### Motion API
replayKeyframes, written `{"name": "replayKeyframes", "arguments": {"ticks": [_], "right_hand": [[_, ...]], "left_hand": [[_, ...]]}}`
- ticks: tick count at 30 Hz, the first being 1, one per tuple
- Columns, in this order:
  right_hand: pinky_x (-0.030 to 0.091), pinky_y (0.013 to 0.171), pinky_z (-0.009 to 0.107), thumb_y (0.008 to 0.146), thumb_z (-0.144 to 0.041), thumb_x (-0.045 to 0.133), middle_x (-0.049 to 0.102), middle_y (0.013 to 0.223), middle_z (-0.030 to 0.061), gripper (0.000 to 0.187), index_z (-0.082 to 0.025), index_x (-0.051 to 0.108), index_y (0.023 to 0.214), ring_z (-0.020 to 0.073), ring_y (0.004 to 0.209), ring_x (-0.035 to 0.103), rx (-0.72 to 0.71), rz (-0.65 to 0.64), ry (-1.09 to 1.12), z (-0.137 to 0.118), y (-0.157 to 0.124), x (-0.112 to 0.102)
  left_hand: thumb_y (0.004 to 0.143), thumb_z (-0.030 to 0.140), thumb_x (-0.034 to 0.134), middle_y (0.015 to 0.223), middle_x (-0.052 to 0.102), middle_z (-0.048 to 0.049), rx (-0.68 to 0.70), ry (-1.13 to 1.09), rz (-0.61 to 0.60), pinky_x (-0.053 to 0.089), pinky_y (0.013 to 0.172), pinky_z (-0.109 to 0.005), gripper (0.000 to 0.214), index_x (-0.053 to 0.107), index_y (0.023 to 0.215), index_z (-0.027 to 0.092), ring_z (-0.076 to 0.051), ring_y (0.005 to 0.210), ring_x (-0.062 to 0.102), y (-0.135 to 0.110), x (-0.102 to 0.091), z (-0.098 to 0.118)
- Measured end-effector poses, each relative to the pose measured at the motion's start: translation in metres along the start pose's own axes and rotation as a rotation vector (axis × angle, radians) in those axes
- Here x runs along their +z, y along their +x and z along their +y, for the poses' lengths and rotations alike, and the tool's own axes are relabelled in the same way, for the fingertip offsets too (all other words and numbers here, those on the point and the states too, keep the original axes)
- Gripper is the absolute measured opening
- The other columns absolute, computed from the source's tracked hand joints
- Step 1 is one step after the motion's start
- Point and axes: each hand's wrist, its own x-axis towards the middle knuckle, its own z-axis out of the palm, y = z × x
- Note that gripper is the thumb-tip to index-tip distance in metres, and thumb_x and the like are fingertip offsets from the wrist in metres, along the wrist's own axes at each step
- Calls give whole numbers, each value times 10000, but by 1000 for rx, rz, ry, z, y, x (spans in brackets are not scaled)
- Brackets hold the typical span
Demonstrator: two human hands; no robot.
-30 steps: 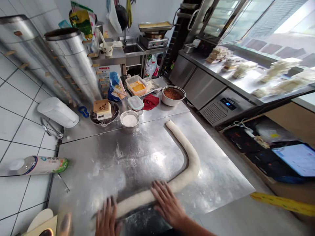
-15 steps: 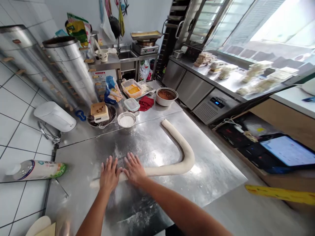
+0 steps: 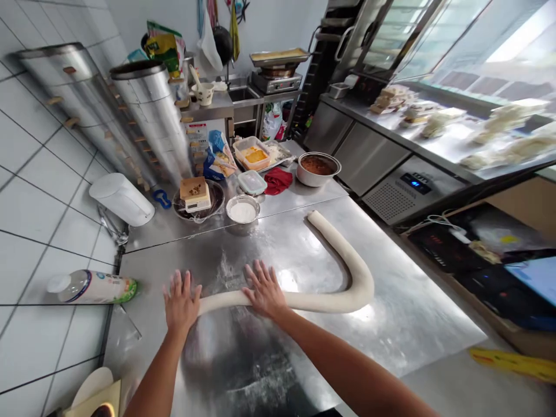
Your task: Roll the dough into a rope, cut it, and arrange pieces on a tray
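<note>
Stainless steel worktop (image 3: 403, 324), flour-dusted: your left hand (image 3: 182, 302) lies open at the end of the dough rope (image 3: 330, 302), your right hand (image 3: 264, 289) open flat on it, neither clenched; white floor tiles (image 3: 39, 249) alongside.

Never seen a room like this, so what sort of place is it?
Probably a small bakery: a long white dough rope lies on a floured stainless-steel worktable, and pale pastries sit in a glass-fronted display counter.
</note>
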Motion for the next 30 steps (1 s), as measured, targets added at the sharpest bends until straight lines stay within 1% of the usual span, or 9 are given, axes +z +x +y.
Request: {"name": "replayKeyframes", "arguments": {"ticks": [2,6,8,10,14,17,20,24,30], "right_hand": [[228,1286,669,1058,-511,480,216,1751,128,694,-277,271,1677,375,1622,204,-106,-32,-2,2,-10,-2],[255,1301,582,1048,-403,523,207,1759,85,718,-286,219,1689,335,1617,237,-346,-63,-19,4,-132,-8],[261,1299,559,1040,-385,528,208,1759,95,731,-268,216,1691,332,1617,239,-363,-86,-43,-2,-178,-8],[241,1294,597,1039,-429,522,207,1757,126,745,-241,217,1692,364,1617,224,-305,-63,-47,-17,-179,-6],[234,1274,642,1023,-559,516,220,1745,189,799,-176,266,1678,412,1603,221,-202,30,20,-63,-85,0],[351,1224,538,1032,-587,480,419,1655,186,690,-161,467,1575,356,1510,388,-314,-50,97,-92,-32,11],[464,1095,502,985,-669,534,645,1403,184,708,-142,582,1456,336,1258,579,-408,-148,106,-99,-44,31],[557,986,516,758,-702,806,730,1205,173,794,-123,687,1287,355,1075,672,-365,-236,-3,-93,-82,56],[621,672,381,720,-649,789,788,798,14,410,-305,805,942,281,763,773,-454,-647,93,-98,-52,2]], "left_hand": [[1058,420,430,1724,323,-149,10,-32,-5,210,1270,-734,630,328,1653,243,-404,1605,266,-29,2,-3],[1001,316,518,1714,357,-108,54,-81,77,322,1249,-711,745,221,1684,302,-368,1602,293,-194,-1,1],[978,325,542,1700,370,-126,5,-69,130,338,1221,-741,777,219,1685,314,-394,1574,342,-243,-1,0],[975,358,544,1693,379,-138,17,-81,103,335,1215,-743,788,207,1687,317,-411,1550,384,-238,0,-3],[1024,407,477,1707,352,-164,65,-50,58,283,1238,-718,730,198,1687,286,-408,1552,384,-125,-1,-6],[1029,406,489,1650,466,-158,313,-32,3,296,1268,-589,633,395,1630,233,-335,1503,467,-66,-4,-4],[1002,448,549,1554,597,-91,600,-9,-9,337,1246,-456,566,548,1535,257,-263,1413,553,-84,-1,-11],[870,612,703,1165,795,-79,566,-16,73,546,939,-368,540,745,1288,272,-249,1041,731,-147,9,-31],[831,424,766,1078,812,12,209,-134,-807,596,789,-307,387,735,1209,345,-220,945,769,-139,-54,7]]}}
